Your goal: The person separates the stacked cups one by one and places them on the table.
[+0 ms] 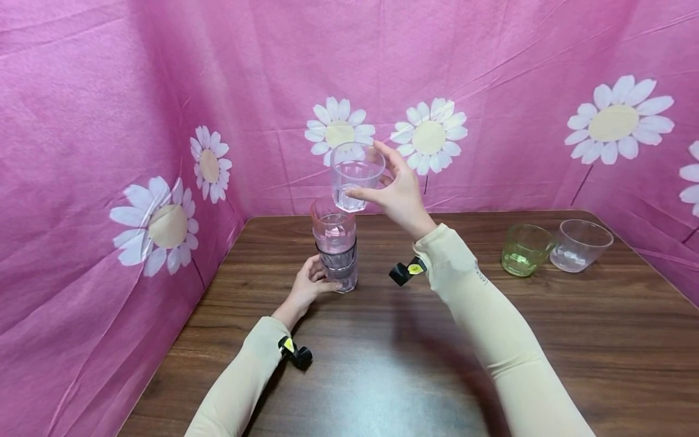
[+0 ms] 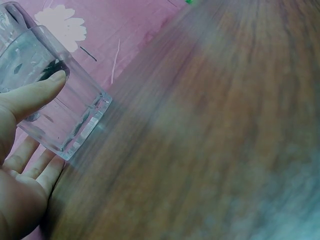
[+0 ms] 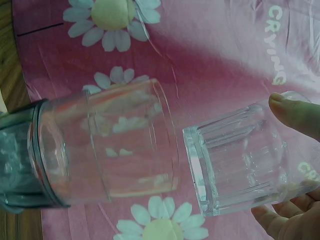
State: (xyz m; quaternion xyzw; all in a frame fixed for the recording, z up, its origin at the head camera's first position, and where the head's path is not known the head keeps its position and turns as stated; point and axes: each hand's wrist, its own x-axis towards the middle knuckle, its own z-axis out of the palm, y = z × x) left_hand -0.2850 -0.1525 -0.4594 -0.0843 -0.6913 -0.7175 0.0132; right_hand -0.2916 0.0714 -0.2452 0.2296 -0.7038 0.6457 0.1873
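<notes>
In the head view, a stack of nested glasses stands upright on the table, left of the middle. A pink glass [image 1: 333, 230] tops it, a dark grey glass [image 1: 337, 260] sits lower, and a clear glass [image 1: 348, 283] forms the base. My left hand [image 1: 304, 290] holds that base glass, thumb on the near side and fingers behind. Above the stack, my right hand [image 1: 402, 197] grips another clear glass [image 1: 355, 173] between thumb and fingers. The right wrist view shows a small gap between this glass's base and the pink glass's rim [image 3: 175, 145].
A green glass [image 1: 521, 258] and a clear glass [image 1: 581, 247] stand side by side at the right of the wooden table [image 1: 590, 340]. Pink cloth [image 1: 262, 73] with daisies hangs behind the table and along its sides.
</notes>
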